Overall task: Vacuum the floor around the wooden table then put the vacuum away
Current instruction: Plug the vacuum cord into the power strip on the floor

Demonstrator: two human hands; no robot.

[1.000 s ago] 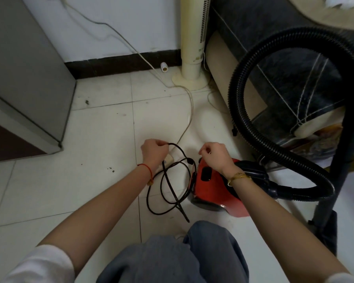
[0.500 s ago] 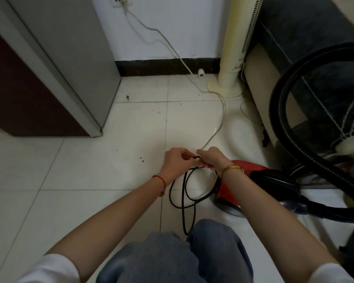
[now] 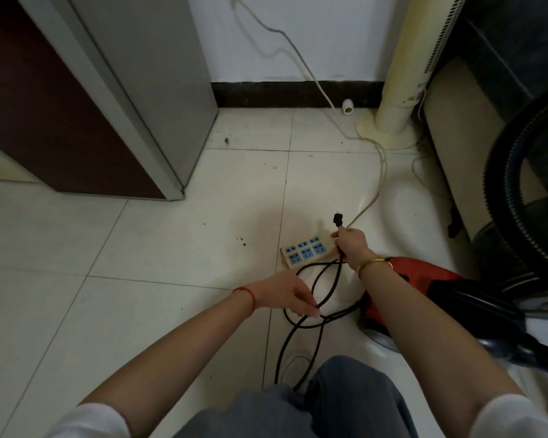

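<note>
vacuum (image 3: 405, 286): red body sitting on the floor tiles (image 3: 140, 248) right by the person's right arm, mostly blocked by that arm
head view, cord (image 3: 326, 289): black, loose loops on the floor between both hands
right hand (image 3: 351, 245): fingers curled round the cord just under the plug (image 3: 338, 219), plug sticking up free
left hand (image 3: 293, 295): fingers pinching a loop of the cord lower down
power strip (image 3: 304, 252): beige with blue sockets, flat on the floor, nothing plugged in that I can see
hose (image 3: 503, 197): black ribbed, cut off at the right edge
hard to see: knees hide the cord's near end
vs earlier: half a sec ago both hands were bunched together over the strip, now they're apart and the strip is uncovered
</note>
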